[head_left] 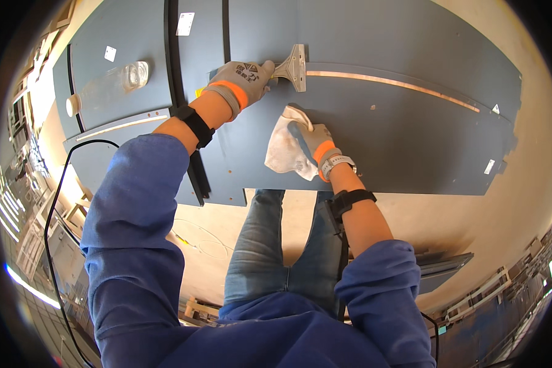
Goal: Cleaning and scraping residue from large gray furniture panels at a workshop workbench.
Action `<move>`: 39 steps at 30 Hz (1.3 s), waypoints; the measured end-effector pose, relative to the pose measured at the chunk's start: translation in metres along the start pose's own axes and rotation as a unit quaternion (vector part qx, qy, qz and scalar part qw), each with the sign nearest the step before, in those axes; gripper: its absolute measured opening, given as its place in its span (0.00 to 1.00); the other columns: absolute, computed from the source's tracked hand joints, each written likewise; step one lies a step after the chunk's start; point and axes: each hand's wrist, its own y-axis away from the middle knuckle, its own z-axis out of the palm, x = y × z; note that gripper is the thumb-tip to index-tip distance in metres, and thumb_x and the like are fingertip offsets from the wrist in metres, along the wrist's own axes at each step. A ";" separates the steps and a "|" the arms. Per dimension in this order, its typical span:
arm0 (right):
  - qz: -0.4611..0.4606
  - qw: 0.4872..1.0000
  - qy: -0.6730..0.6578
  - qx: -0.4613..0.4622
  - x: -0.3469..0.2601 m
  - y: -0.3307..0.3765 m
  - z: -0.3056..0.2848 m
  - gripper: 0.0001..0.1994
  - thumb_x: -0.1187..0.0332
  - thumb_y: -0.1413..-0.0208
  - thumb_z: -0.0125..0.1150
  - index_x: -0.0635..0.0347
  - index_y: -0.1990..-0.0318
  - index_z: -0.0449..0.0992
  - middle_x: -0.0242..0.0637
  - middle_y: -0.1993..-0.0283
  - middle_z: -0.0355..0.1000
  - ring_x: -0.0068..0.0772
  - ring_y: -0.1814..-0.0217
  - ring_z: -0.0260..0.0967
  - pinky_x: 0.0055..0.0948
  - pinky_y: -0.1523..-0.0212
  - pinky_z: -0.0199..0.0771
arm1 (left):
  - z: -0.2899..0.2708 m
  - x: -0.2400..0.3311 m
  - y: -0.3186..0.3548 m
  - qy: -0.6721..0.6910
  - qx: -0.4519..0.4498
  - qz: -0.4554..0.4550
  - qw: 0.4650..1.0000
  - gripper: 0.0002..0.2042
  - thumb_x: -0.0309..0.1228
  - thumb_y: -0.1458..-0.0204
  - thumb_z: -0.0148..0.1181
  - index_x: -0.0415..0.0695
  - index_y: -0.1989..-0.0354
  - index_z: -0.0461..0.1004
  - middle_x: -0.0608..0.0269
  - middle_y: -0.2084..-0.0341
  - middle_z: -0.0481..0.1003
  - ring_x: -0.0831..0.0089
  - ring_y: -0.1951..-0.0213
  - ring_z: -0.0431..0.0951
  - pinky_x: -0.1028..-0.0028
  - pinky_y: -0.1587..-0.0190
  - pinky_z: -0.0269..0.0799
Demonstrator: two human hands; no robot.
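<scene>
My left hand (242,84), in a grey glove with an orange cuff, is closed round the handle of a metal scraper (291,67). The scraper's wide blade meets the left end of a long, pale copper-toned strip (392,86) on a dark grey panel (411,141). Nearer to me and to the right, my right hand (313,142), gloved likewise, grips a whitish, stained cloth (286,147) that rests on the panel. At the far left a clear plastic bottle (110,86) with a pale cap lies on its side.
Black grooves or bars (176,55) run across the left part of the grey surface. Small white labels (185,24) are stuck on it. Another light strip (122,122) lies near the bottle. Below at right, dark panels (441,270) lie stacked low. A black cable (48,245) hangs at left.
</scene>
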 end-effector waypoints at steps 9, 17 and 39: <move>0.040 0.987 -0.006 0.155 0.119 0.022 -0.091 0.29 0.44 0.46 0.44 0.66 0.68 0.75 0.46 0.74 0.74 0.42 0.71 0.75 0.33 0.76 0.74 | 0.005 0.030 -0.022 -0.048 0.030 0.001 0.998 0.14 0.40 0.47 0.49 0.44 0.59 0.61 0.57 0.71 0.74 0.60 0.69 0.77 0.64 0.68 0.74; 0.046 0.881 -0.354 0.311 0.206 0.057 -0.199 0.25 0.47 0.53 0.57 0.67 0.65 0.74 0.29 0.73 0.67 0.23 0.72 0.58 0.25 0.70 0.62 | -0.026 0.083 -0.041 -0.080 0.009 0.016 0.997 0.12 0.39 0.44 0.45 0.44 0.59 0.62 0.57 0.70 0.74 0.60 0.67 0.77 0.65 0.66 0.74; 0.083 0.877 -0.409 0.239 0.216 0.049 -0.207 0.25 0.49 0.57 0.61 0.69 0.67 0.74 0.29 0.75 0.66 0.20 0.74 0.59 0.23 0.73 0.61 | -0.062 0.190 -0.103 -0.091 0.045 0.041 0.994 0.14 0.42 0.45 0.46 0.45 0.57 0.61 0.60 0.70 0.75 0.58 0.69 0.77 0.58 0.74 0.73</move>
